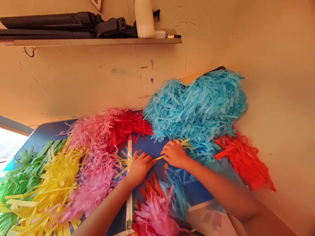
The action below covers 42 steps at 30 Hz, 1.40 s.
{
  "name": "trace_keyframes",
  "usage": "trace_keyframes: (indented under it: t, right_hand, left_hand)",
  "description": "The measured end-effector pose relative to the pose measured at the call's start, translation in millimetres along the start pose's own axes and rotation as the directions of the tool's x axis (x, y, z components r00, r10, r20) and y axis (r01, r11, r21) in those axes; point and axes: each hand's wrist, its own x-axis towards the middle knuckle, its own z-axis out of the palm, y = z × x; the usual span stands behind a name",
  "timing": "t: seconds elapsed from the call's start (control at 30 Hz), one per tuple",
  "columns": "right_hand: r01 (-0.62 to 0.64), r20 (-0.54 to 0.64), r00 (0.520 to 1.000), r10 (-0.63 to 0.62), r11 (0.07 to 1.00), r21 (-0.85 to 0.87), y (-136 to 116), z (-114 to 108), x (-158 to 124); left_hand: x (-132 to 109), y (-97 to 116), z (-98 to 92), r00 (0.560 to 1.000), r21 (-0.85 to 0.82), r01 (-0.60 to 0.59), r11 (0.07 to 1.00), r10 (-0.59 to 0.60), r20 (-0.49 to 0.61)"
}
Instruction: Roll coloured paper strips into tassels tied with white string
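Note:
A yellow paper tassel [158,158] is stretched between my two hands above the blue tabletop, its middle twisted into a thin strand. My left hand [140,166] is closed on one side of it, with loose yellow fringe [125,162] spreading out to the left. My right hand [174,153] pinches the other side, and more yellow fringe [186,143] shows beyond its fingers. Just below my hands lie tassels in orange [152,187], pink [157,213] and blue [176,193].
A big heap of light blue fringe [197,106] rests against the wall. Red-orange fringe [251,162] lies to the right. On the left are pink [94,177], red [126,126], yellow [56,177] and green [24,183] piles. A shelf [103,42] holding black equipment hangs above the table [52,129].

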Motion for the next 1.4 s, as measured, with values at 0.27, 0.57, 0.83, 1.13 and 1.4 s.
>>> trace_keyframes:
  t: [0.27,0.57,0.83,1.13,1.4]
  right_hand:
    - [0.372,0.031,0.928,-0.371,0.916,-0.153,-9.3,14.9,8.2]
    - [0.097,-0.176,0.979,-0.100,0.995,-0.027,-51.4,-16.4,-6.3]
    - [-0.293,0.294,0.956,0.022,0.186,0.938,-79.1,-88.3,-28.5]
    - [-0.058,0.101,0.958,0.269,-0.163,0.985,-112.5,-49.2,-42.3]
    - [0.141,-0.080,0.937,0.339,-0.159,0.977,-127.9,-49.0,-44.9]
  left_hand:
    - [5.2,4.2,4.1,0.997,-0.020,0.028,0.999,-0.030,-0.078]
    - [-0.1,16.9,-25.3,0.909,0.020,-0.064,0.998,0.066,-0.412]
    - [-17.8,61.3,-110.5,0.704,-0.005,-0.223,0.975,0.157,-0.692]
    - [-30.3,94.0,-89.2,0.691,-0.462,0.014,0.887,-0.343,-0.636]
    - [-35.2,104.1,-86.9,0.693,-0.565,-0.004,0.825,-0.405,-0.596]
